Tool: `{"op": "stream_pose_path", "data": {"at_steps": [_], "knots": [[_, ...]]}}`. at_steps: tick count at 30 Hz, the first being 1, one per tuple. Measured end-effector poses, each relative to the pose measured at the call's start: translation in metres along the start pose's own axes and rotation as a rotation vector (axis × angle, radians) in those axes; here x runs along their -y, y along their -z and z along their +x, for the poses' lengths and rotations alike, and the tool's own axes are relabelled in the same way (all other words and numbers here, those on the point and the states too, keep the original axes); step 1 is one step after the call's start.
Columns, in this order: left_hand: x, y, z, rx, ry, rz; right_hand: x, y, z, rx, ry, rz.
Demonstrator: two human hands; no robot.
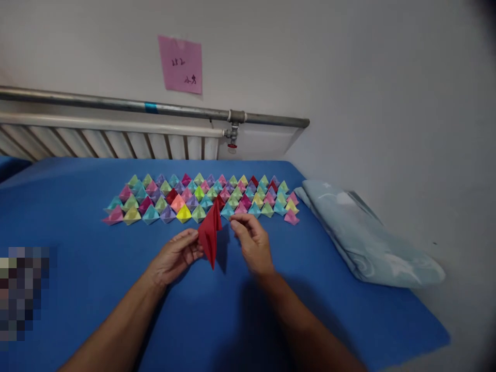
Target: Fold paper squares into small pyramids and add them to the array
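Observation:
My left hand (181, 251) is closed on a red folded paper boat (210, 235), pinched between thumb and fingers at its left side. The boat is tilted, one point up and one down, above the blue sheet. Just right of it and apart from it is my right hand (253, 243), its fingers curled with thumb and forefinger close together; I see nothing between them. Beyond both hands stand rows of small folded paper boats in many colours, among them a yellow boat (183, 213) and a pink boat (291, 217) at the right end.
The blue sheet (96, 284) covers a bed surface. A folded pale blue blanket (360, 237) lies at the right by the wall. Behind the bed are a white radiator (116, 144), a metal pipe (186, 109) and a pink note (181, 64). The far left is pixelated.

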State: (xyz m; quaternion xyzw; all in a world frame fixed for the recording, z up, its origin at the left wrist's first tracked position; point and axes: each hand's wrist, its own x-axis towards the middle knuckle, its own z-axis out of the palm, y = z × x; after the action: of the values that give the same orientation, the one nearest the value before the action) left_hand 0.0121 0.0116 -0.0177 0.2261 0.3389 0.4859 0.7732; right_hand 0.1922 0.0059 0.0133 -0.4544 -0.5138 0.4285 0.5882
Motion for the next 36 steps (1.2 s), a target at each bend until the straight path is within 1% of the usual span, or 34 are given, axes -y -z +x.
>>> {"op": "stream_pose_path", "data": {"at_steps": [8,16,24,27,30,33,36], "knots": [[0.002,-0.005,-0.003,0.020,0.047,0.117,-0.004,-0.002,0.001,-0.001,-0.080,0.130],[0.003,-0.008,-0.007,0.005,0.063,0.137,-0.002,-0.004,-0.001,0.040,-0.178,0.249],[0.003,-0.004,-0.006,-0.010,0.045,0.173,-0.003,0.000,0.001,0.026,-0.206,0.216],[0.002,-0.005,-0.006,0.006,0.036,0.203,-0.004,0.002,0.003,0.026,-0.251,0.206],[0.002,-0.005,-0.008,0.025,0.050,0.227,-0.003,0.004,0.004,0.081,-0.353,0.244],[0.002,-0.004,-0.009,0.040,0.084,0.244,-0.003,0.005,0.003,0.199,-0.443,0.256],[0.001,-0.003,-0.011,0.030,0.127,0.253,-0.005,0.005,0.002,0.228,-0.434,0.205]]}}
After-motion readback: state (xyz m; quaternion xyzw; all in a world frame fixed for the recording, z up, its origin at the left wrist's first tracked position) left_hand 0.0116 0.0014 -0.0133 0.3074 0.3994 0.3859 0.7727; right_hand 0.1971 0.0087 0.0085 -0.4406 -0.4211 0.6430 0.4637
